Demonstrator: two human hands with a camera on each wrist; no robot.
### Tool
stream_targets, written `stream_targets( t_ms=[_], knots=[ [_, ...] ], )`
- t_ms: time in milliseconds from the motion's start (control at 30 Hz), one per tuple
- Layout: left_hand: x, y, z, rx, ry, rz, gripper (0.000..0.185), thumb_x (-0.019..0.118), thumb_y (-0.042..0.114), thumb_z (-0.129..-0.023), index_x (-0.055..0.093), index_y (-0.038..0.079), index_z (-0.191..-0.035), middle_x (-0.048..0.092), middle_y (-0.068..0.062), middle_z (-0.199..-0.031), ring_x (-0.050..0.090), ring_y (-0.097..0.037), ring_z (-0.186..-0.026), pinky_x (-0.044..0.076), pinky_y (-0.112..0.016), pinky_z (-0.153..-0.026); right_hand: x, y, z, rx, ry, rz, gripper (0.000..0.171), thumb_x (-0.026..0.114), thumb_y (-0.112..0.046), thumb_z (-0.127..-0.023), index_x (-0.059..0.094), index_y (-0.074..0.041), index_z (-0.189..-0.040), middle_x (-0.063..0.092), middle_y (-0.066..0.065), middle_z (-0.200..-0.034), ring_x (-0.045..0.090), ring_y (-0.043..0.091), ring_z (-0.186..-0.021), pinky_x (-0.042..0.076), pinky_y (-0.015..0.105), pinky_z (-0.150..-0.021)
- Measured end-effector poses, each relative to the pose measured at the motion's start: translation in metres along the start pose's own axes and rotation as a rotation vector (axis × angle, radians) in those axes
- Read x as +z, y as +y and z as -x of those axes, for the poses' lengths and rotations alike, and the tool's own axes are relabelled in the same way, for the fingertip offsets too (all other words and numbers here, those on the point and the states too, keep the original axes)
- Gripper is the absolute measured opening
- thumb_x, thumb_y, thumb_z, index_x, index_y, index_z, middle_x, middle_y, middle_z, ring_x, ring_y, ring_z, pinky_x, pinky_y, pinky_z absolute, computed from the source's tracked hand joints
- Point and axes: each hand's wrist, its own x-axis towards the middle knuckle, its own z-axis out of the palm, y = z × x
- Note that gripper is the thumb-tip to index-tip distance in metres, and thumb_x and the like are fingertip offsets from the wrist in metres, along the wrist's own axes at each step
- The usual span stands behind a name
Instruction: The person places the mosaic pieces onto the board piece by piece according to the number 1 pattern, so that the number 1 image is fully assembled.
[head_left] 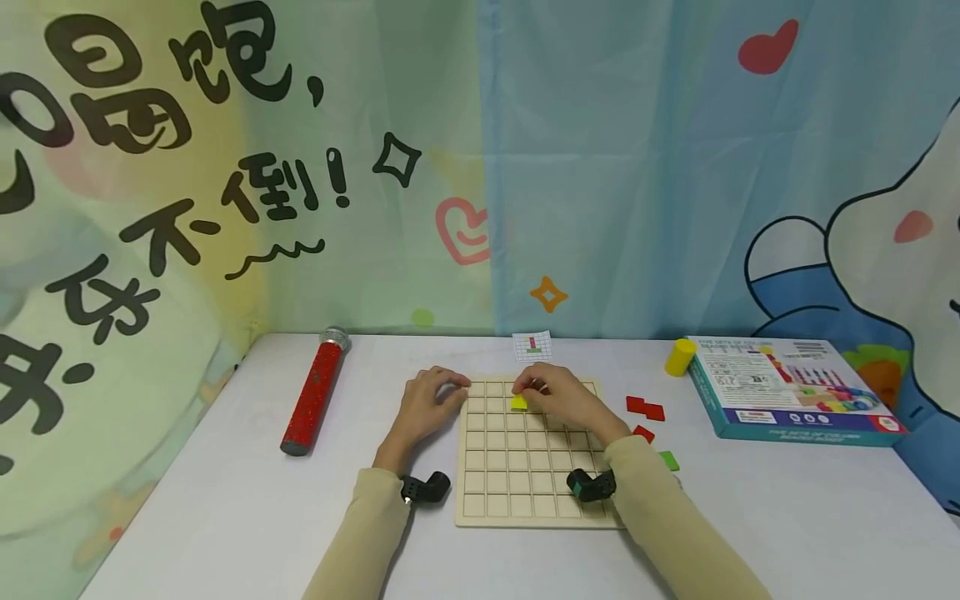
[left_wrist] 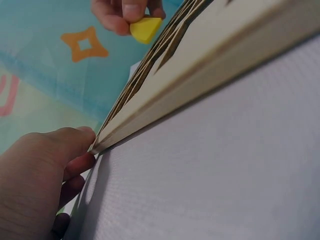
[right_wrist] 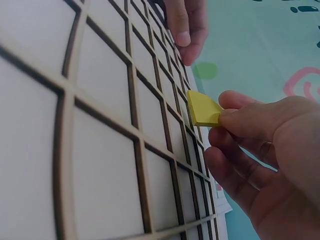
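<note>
A small flat yellow tile [head_left: 519, 402], pinched and tilted, sits over the wooden grid board [head_left: 517, 492] near its far edge. The board lies flat mid-table, cells empty.

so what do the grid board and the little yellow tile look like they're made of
Grid board: looks like pale unfinished wood, matte, with darker cut grooves and a layered edge in the left wrist view. Yellow tile, pinched by the right hand: probably painted wood or plastic, smooth and flat; hard to tell which.

Tile [head_left: 519, 402] was yellow. Grid board [head_left: 525, 467] was pale wood with darker brown grid lines. Loose pieces [head_left: 646, 407] at right of frame were red, one [head_left: 669, 460] green. Cylinder [head_left: 680, 357] was yellow; tube [head_left: 313, 392] at left glittery red with silver cap. Tabletop [head_left: 225, 500] was white.
</note>
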Motion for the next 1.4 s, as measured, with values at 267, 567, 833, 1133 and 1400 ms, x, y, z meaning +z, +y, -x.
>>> stream_targets(
  t_ms=[267, 567, 833, 1133, 1400],
  knots=[
    [0.002, 0.000, 0.002, -0.020, -0.001, -0.014, 0.014, 0.066, 0.026, -0.088, 0.070, 0.022, -0.100, 0.067, 0.001, -0.105, 0.057, -0.023, -0.105, 0.035, -0.047, -0.091, 0.006, -0.002, -0.002, 0.016, -0.018, 0.008, 0.012, 0.055, -0.008, -0.094, 0.065, -0.011, -0.099, 0.064, 0.003, -0.098, 0.058, 0.014, -0.086, 0.047, 0.031, -0.077],
    [0.002, 0.003, 0.001, -0.017, -0.013, -0.008, 0.013, 0.066, 0.025, -0.088, 0.071, 0.021, -0.100, 0.067, 0.000, -0.105, 0.057, -0.025, -0.106, 0.036, -0.046, -0.091, 0.011, 0.000, -0.003, 0.022, 0.003, 0.045, 0.012, 0.056, -0.006, -0.093, 0.066, -0.011, -0.096, 0.064, 0.003, -0.094, 0.059, 0.015, -0.085, 0.048, 0.032, -0.077],
    [-0.001, 0.007, -0.004, -0.019, -0.023, -0.001, 0.013, 0.066, 0.024, -0.088, 0.071, 0.021, -0.100, 0.067, -0.001, -0.106, 0.057, -0.025, -0.106, 0.035, -0.046, -0.091, 0.012, 0.002, -0.005, -0.004, 0.014, 0.085, 0.011, 0.058, -0.004, -0.092, 0.066, -0.012, -0.093, 0.063, 0.001, -0.092, 0.059, 0.013, -0.083, 0.048, 0.030, -0.076],
    [-0.002, 0.008, -0.003, -0.043, -0.033, -0.002, 0.013, 0.066, 0.023, -0.088, 0.071, 0.020, -0.100, 0.067, -0.002, -0.106, 0.057, -0.025, -0.106, 0.035, -0.046, -0.094, 0.014, 0.001, -0.004, 0.000, 0.007, 0.071, 0.011, 0.059, -0.003, -0.091, 0.065, -0.011, -0.093, 0.063, 0.001, -0.092, 0.060, 0.014, -0.085, 0.049, 0.031, -0.077],
    [-0.002, 0.004, 0.000, -0.027, -0.014, -0.011, 0.012, 0.067, 0.024, -0.087, 0.071, 0.021, -0.098, 0.067, 0.000, -0.105, 0.057, -0.024, -0.106, 0.036, -0.046, -0.092, 0.012, -0.002, -0.001, -0.016, 0.001, 0.073, 0.008, 0.060, -0.008, -0.092, 0.065, -0.011, -0.096, 0.063, 0.001, -0.095, 0.061, 0.014, -0.088, 0.049, 0.029, -0.077]
  ],
)
